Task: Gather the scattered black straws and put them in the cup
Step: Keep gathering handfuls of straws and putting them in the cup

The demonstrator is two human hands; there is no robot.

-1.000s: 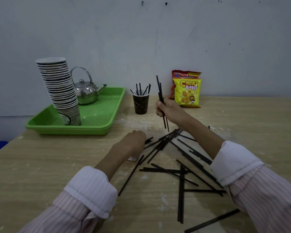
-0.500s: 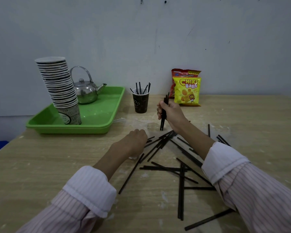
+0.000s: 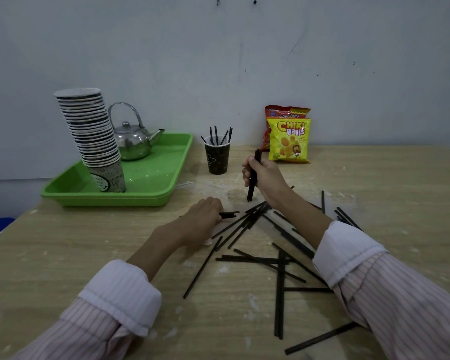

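A dark paper cup (image 3: 217,159) stands at the back of the wooden table with several black straws sticking up out of it. My right hand (image 3: 264,178) is just right of the cup, closed around a small upright bundle of black straws (image 3: 252,180) whose lower ends rest on the table. My left hand (image 3: 203,219) lies knuckles-up on the table, fingers curled over the ends of a few straws (image 3: 229,215). Several more black straws (image 3: 279,276) lie scattered and crossed between and below my arms.
A green tray (image 3: 151,188) at the left holds a tall stack of paper cups (image 3: 91,136) and a steel kettle (image 3: 133,141). Two snack bags (image 3: 289,139) lean on the wall behind my right hand. The table's left edge (image 3: 0,232) runs diagonally.
My right hand has lowered the bundle from raised and tilted to upright, with its ends on the table and less straw above the fist. The left hand has barely moved.
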